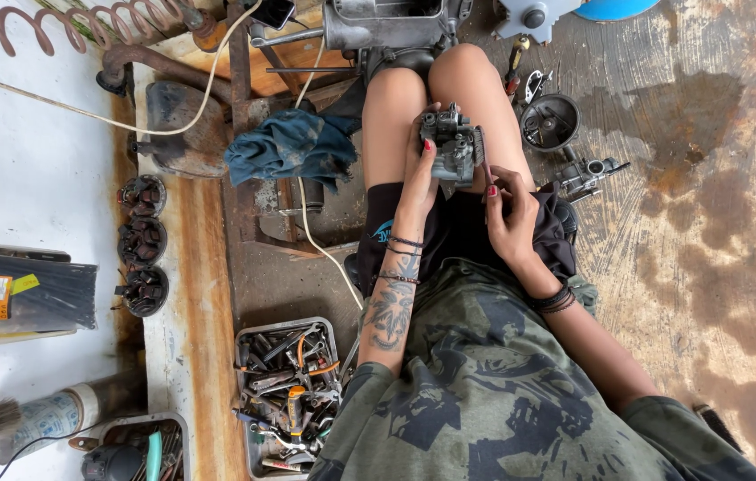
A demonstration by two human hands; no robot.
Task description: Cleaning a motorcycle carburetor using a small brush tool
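Grey carburetor (454, 142) clasped by left hand (420, 169) above knees, open floor (690, 223) rightward.

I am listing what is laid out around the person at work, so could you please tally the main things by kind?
Grey metal engine part held on the lap: 1
Small brush in the right hand: 1
Dark round coil parts on the ledge: 3
Blue rag: 1
Tray of hand tools: 1
Round metal bowl on the floor: 1
Total: 8
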